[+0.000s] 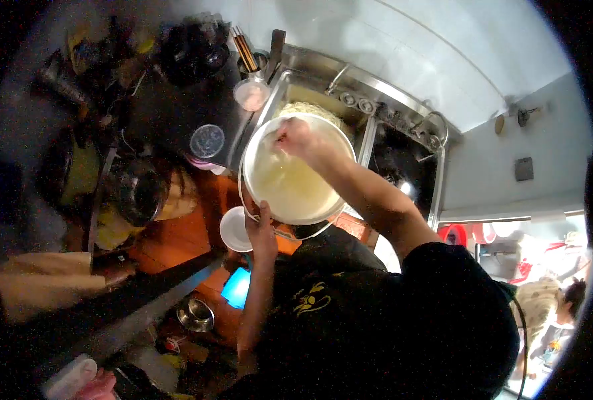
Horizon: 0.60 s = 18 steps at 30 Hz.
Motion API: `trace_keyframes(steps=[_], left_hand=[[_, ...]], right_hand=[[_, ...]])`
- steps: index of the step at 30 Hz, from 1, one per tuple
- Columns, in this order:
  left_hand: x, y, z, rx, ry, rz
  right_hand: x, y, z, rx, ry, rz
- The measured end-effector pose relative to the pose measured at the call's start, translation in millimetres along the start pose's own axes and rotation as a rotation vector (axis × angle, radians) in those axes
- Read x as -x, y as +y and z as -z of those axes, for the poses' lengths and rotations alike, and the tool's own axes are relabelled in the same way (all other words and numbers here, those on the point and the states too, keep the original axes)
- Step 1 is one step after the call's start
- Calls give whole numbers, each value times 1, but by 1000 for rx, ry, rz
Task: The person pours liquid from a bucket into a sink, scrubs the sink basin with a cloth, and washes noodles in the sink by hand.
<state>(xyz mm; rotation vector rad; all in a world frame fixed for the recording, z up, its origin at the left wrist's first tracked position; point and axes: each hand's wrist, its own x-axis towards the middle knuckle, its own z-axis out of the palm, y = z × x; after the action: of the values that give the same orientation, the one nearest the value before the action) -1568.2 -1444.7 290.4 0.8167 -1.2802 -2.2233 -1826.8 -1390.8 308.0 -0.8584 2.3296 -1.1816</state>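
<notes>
A large white bucket (pixel 346 157) with cloudy, pale yellow liquid (pixel 300 190) inside stands tilted in front of my body, by the sink's near edge. At its lower left side my left hand (pixel 262 233) grips the rim, thumb uppermost. My right hand (pixel 294 137) reaches over the bucket's opening near the far rim, blurred, with its fingers curled together; what they hold is not clear. Behind the bucket, pale noodle-like strands (pixel 310 110) lie in the metal basin (pixel 355 120). A white bowl (pixel 235 230) is beside my left hand, lower left of the bucket.
On the dark counter (pixel 176 110) are a clear round lid (pixel 207 141), a tub with pink contents (pixel 251 95) and a holder with chopsticks (pixel 245 53). Metal bowls (pixel 195 315) sit low at left. Another person (pixel 540 310) is at far right.
</notes>
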Motion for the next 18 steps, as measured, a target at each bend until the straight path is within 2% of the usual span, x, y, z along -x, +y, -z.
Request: trace_keyframes(steps=[1, 2, 3, 5, 6, 7, 8, 9, 10, 12, 13, 14, 16, 18], left_hand=[[-3, -2, 1, -28, -15, -7], [-3, -7, 3, -38, -11, -5], [-4, -6, 2, -28, -7, 21], [1, 5, -3, 8, 9, 103], [4, 10, -6, 26, 37, 141], [8, 15, -9, 45, 66, 179], [4, 8, -7, 10, 68, 88], [-5, -2, 0, -21, 69, 4], [-11, -9, 15, 138, -21, 209], [-25, -24, 44, 415, -119, 668], [-42, 13, 51, 944, -408, 1075], [-42, 25, 50, 902, -379, 1023], [-7, 17, 6, 164, 113, 335], [3, 15, -15, -16, 277, 184]], right_hand=[[-11, -3, -13, 386, -93, 178], [-11, -12, -27, 517, -156, 279], [2, -25, -41, 438, -228, 288], [54, -59, -47, -42, -425, 49], [78, -72, -38, -82, -586, -56], [88, -65, -30, 153, -818, 13], [99, -62, -21, 367, -1044, 136], [102, -66, -14, 458, -1089, 98], [100, -63, -12, 502, -1054, 118], [75, -49, -32, 456, -847, 217], [61, -46, -48, 421, -737, 275], [45, -46, -65, 402, -634, 335], [29, -55, -87, 366, -515, 402], [24, -61, -105, 277, -501, 423]])
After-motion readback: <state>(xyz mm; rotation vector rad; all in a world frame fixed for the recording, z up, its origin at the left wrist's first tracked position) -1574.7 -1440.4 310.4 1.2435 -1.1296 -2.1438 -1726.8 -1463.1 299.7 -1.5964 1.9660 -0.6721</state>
